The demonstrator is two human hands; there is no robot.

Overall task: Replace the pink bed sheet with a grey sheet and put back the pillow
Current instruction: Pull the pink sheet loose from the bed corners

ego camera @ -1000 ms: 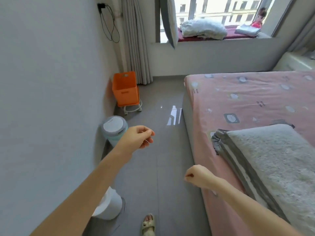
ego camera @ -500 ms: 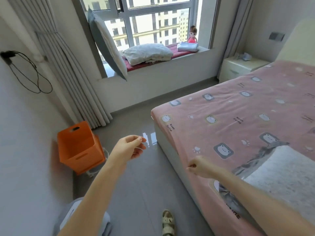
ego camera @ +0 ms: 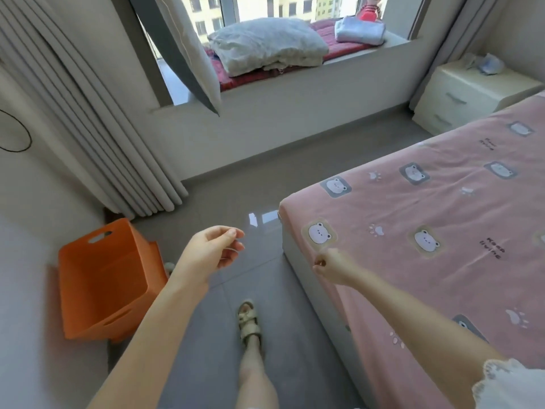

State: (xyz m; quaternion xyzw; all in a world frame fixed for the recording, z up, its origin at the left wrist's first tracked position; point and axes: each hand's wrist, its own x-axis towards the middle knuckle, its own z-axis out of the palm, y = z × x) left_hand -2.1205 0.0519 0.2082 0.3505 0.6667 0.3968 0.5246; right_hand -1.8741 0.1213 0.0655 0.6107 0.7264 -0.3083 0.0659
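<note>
Both idle before stripping: your left hand [ego camera: 211, 252] slack, right hand [ego camera: 328, 265] clenched empty by the pink sheet [ego camera: 448, 211]; grasp its near corner next.

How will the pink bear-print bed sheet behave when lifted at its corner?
Probably floppy: the pink bear-print bed sheet hangs over the edge with soft creases. Likely light, since it looks thin. It may resist where it wraps the corner.

R sleeve [ego camera: 501, 385]: white, short, scalloped lace edge. Sandal [ego camera: 249, 321]: beige, chunky multi-strap.
</note>
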